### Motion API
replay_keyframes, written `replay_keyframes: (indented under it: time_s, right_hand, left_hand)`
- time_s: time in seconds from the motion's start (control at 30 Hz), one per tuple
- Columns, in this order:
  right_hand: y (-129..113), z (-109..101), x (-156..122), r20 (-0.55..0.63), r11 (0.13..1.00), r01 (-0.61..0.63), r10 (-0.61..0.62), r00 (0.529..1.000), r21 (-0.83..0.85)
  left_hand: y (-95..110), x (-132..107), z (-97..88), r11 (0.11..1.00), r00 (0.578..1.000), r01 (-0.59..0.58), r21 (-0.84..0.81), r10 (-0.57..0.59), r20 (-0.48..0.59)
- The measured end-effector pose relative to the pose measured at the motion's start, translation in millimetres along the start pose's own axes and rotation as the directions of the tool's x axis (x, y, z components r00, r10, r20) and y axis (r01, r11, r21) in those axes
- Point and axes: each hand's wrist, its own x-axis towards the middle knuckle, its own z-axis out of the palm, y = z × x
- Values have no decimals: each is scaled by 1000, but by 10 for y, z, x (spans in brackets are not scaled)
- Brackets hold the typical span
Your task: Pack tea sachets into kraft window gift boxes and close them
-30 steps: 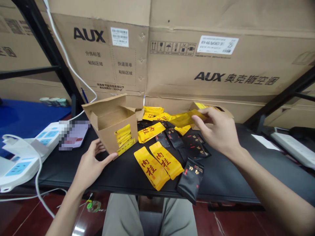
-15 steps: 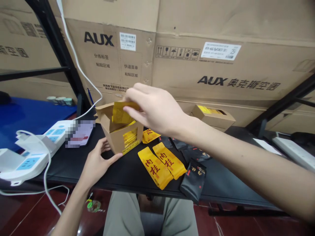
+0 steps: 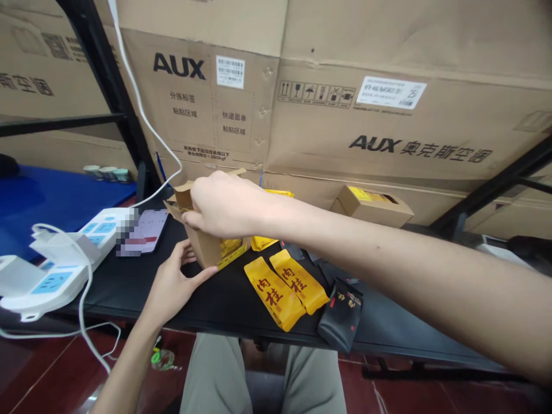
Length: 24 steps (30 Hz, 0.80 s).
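"Where is the brown paper box?"

"It stands on the black desk, with yellow packets showing through a gap in its side."

"What is the left hand doing?"

"Its grip is closed on the box, with the thumb at the low front corner."

"And the right hand?"

"It is on top of the box, with its fingers curled down by the flaps. I can't tell if that grip holds a packet. The hand hides it."

"What else is close?"

"Two flat yellow packets lie on the desk, just beside a black packet."
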Motion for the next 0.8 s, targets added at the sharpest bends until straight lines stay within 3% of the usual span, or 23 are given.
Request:
replay_keyframes:
  time_s: [0.13, 0.27, 0.57, 0.67, 0.8]
  right_hand:
    - [-48, -67, 23, 143, 998, 39, -31, 989, -55]
    - [-90, -67, 32, 322, 986, 56, -3, 947, -157]
    - [64, -36, 57, 381, 997, 55, -26, 924, -63]
    - [157, -116, -37, 301, 999, 20, -9, 953, -34]
    - [427, -200, -263, 16, 999, -35, 35, 999, 21]
  left_hand:
    - [-12, 6, 6, 1000, 1000, -3, -8, 3, 2]
    - [-23, 0, 13, 1000, 1000, -16, -12, 16, 7]
    - [-8, -8, 2, 1000, 1000, -3, -15, 3, 9]
    - [-20, -9, 2, 1000, 1000, 10, -19, -10, 7]
    - [-27, -6, 6, 1000, 1000, 26, -10, -26, 2]
